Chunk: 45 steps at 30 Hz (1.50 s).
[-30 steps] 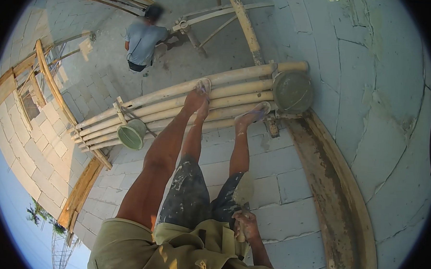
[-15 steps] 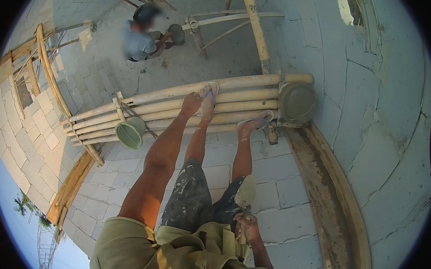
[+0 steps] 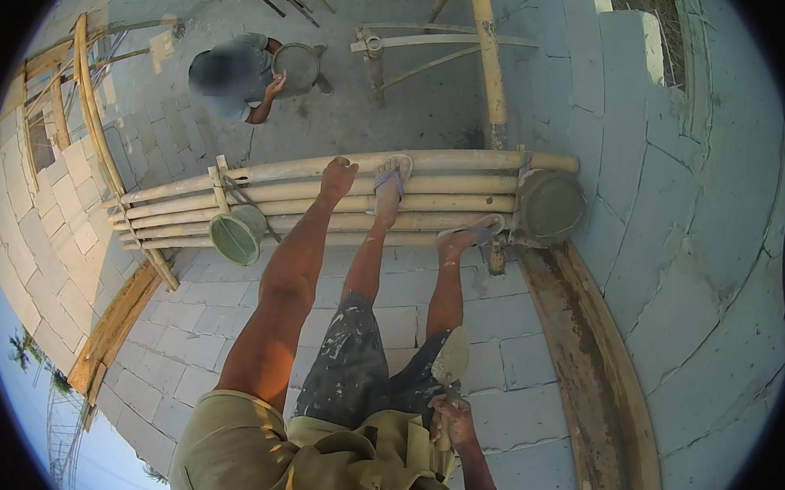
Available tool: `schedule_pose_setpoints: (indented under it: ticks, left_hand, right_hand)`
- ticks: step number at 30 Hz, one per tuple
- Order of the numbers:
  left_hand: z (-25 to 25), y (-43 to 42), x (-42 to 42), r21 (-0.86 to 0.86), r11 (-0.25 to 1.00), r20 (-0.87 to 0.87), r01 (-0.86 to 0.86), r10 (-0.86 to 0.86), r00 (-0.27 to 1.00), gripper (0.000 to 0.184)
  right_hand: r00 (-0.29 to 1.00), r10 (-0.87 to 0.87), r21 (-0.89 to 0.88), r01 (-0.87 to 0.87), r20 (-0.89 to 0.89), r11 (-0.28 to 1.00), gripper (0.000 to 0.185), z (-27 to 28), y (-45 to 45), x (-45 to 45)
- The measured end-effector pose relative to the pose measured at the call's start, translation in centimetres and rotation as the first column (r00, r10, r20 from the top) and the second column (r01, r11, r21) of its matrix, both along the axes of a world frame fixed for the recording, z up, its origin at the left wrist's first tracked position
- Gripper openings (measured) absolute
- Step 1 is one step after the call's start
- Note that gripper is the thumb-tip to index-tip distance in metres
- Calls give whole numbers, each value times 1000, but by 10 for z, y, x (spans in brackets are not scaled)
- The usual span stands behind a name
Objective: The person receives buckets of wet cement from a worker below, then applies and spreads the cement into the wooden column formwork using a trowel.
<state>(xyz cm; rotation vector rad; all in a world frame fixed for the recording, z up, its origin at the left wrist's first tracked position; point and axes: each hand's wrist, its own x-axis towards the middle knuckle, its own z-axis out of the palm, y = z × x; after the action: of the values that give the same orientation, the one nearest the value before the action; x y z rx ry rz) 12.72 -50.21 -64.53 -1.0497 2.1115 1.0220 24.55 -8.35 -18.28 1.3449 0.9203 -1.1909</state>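
Grey-bladed trowel (image 3: 451, 357) sits in the right hand (image 3: 453, 420), gripped round its handle (image 3: 443, 441), the surest hold; it should feel light and stiff. The left hand (image 3: 337, 178) curls loosely above the bamboo poles (image 3: 465, 185), whose far edge overlooks the floor (image 3: 346, 107); room looks widest between the green bucket (image 3: 237, 236) and grey bucket (image 3: 552, 205).

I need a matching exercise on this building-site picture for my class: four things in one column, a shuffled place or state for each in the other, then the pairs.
Column one
1. Trowel
2. Bamboo poles
3. Shorts
4. Co-worker

Column two
A. Dark, spattered with pale spots
B. Gripping a round grey tub
C. Held in the camera wearer's right hand
D. Lying side by side under the sandalled feet

Right pairs: 1-C, 2-D, 3-A, 4-B
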Motion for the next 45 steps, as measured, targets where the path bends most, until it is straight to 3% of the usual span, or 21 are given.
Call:
schedule_pose_setpoints:
  ticks: [5,7,8,10,14,16,20,22,23,25,27,28,29,30,32,33,35,38,41,45]
  left_hand:
    - [-33,-38,11,-54,999,1,-8,8,1000,50]
    - [-74,-55,31,-215,930,-76,298,-321,944,40]
    - [-63,-54,25,-214,932,-76,293,-315,946,40]
    - [-17,-54,-3,-253,966,-146,49,-89,985,52]
    - [-5,-74,-22,-242,968,-40,60,-72,997,64]
    - [-12,-86,-22,-401,909,-99,111,-163,982,68]
    - [5,-108,-40,-483,869,-106,108,-181,978,75]
    - [8,-122,-48,-648,734,-25,205,-290,957,81]
    - [12,-131,-55,-648,733,-24,209,-293,956,81]
    - [18,-149,-66,-711,588,149,385,-410,900,85]
    - [12,-169,-69,-621,599,240,505,-469,850,85]
    - [10,-180,-72,-525,601,317,603,-518,794,84]
    - [10,-191,-77,-351,682,323,641,-555,767,76]
    - [-10,-208,-67,-348,674,314,652,-571,758,76]
    - [-62,-227,-50,186,441,255,878,-885,391,61]
    - [-51,-213,-53,183,424,247,887,-893,375,61]
    - [-15,-181,-37,-166,790,71,590,-587,807,43]
    - [-11,-161,-38,-172,799,-33,576,-589,807,51]
    - [21,-125,-66,-118,784,5,610,-614,790,47]
    - [100,-83,-83,-77,740,-28,669,-672,740,46]
  right_hand:
    - [1000,9,8,-9,23,1000,16,1,-4,-6]
    - [1000,23,8,-23,19,1000,16,1,-7,-9]
    - [999,31,8,-31,14,999,17,1,-8,-11]
    - [999,43,11,-43,15,999,17,2,-11,-14]
    - [998,62,26,-62,22,998,17,4,-16,-19]
    - [998,63,24,-63,16,998,17,3,-15,-16]
    - [997,70,34,-72,41,997,17,1,-16,-17]
    - [998,38,34,-39,51,999,15,0,-15,-14]
    - [998,5,33,-7,59,999,14,-2,-14,-12]
    - [998,-15,29,13,67,999,14,-5,-11,-7]
    - [996,-46,30,43,75,999,13,-6,-9,-3]
    - [996,-32,27,30,83,999,13,-6,-8,-3]
    - [996,-22,26,20,88,999,13,-8,-7,-3]
    - [996,-41,35,38,84,999,13,-8,-6,-2]
    - [994,-42,12,41,103,999,13,-8,-4,0]
    - [993,-61,18,60,97,998,13,-8,-4,2]
    - [992,-78,25,75,101,997,13,-5,-2,2]
    - [994,-107,43,105,36,994,13,1,0,6]
    - [992,-114,87,118,-48,989,13,9,0,14]
    - [967,-42,140,79,-250,987,10,14,-4,28]
